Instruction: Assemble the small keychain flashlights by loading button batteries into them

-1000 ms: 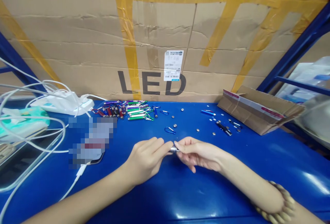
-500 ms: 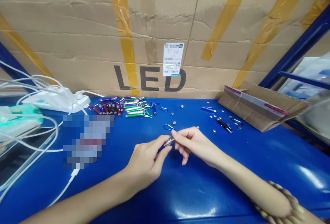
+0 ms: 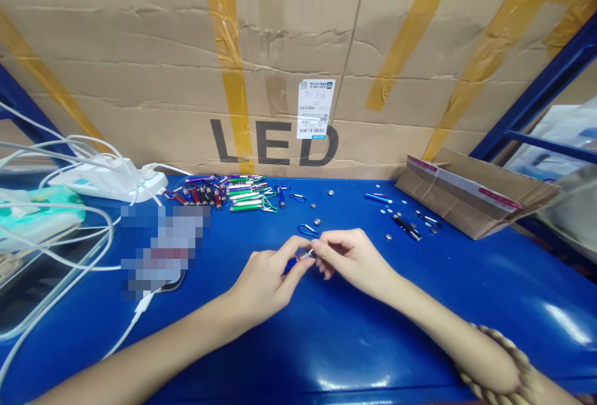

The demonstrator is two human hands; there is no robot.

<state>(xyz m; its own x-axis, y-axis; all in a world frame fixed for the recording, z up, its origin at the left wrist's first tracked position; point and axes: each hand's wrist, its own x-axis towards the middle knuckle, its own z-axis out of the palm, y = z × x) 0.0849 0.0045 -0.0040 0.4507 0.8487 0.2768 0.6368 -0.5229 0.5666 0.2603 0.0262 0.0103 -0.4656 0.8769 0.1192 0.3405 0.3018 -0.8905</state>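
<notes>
Head view: left hand (image 3: 263,280) fingers pinch blue mini flashlight (image 3: 297,260) body; right hand (image 3: 351,257) fingers pinch its silver head, just before carabiner (image 3: 308,229).

Our left hand (image 3: 268,280) and right hand (image 3: 352,259) now lie farther out on the table (image 3: 420,330) than a second ago. They are near the blue clip (image 3: 307,229), where before a clear strip of table lay between. The small flashlight (image 3: 298,260) we pinch between them no longer lies level: its silver end tips up toward the right hand. Its blue body, hidden a second ago, now shows under our left thumb. The lower fingers (image 3: 329,271) of our right hand, stretched downward before, are now curled in.
</notes>
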